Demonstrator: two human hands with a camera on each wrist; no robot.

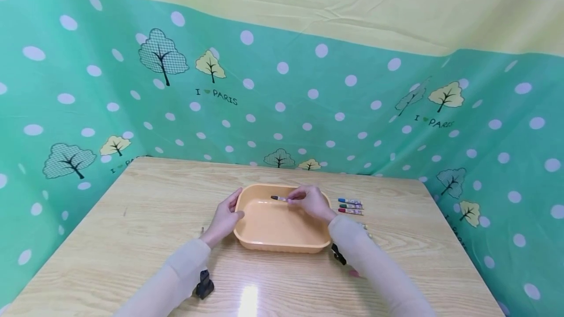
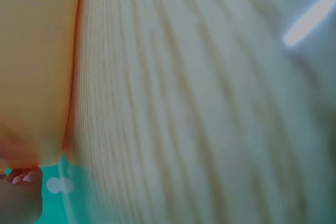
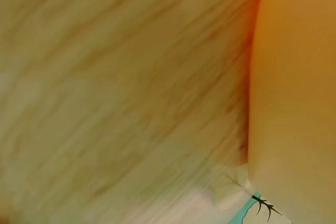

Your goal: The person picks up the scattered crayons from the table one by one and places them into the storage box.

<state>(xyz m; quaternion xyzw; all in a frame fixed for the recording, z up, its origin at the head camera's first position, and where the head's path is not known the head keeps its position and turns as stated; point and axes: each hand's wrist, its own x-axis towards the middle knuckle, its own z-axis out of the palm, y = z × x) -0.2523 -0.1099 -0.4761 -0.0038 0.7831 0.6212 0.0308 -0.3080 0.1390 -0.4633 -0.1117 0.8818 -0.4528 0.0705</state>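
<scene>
An orange plastic tray [image 1: 282,247] with raised sides lies on the table in the head view. My left hand [image 1: 224,219] grips its left rim, thumb on the inner side and fingers outside. In the left wrist view, part of that hand [image 2: 22,192] shows beside the tray wall [image 2: 37,66]. Over the tray's back part, my right hand [image 1: 310,202] pinches a dark-tipped crayon [image 1: 279,198] with a patterned wrapper, its tip pointing left. The right wrist view shows the tray's side [image 3: 296,87] but not the pinching fingers.
Right of the tray lie a blue crayon [image 1: 349,201], a green crayon [image 1: 350,206] and a red crayon [image 1: 350,211]. More crayons [image 1: 366,229] are partly hidden by the right sleeve. The wooden table [image 1: 167,199] is backed by a green dotted curtain [image 1: 264,97].
</scene>
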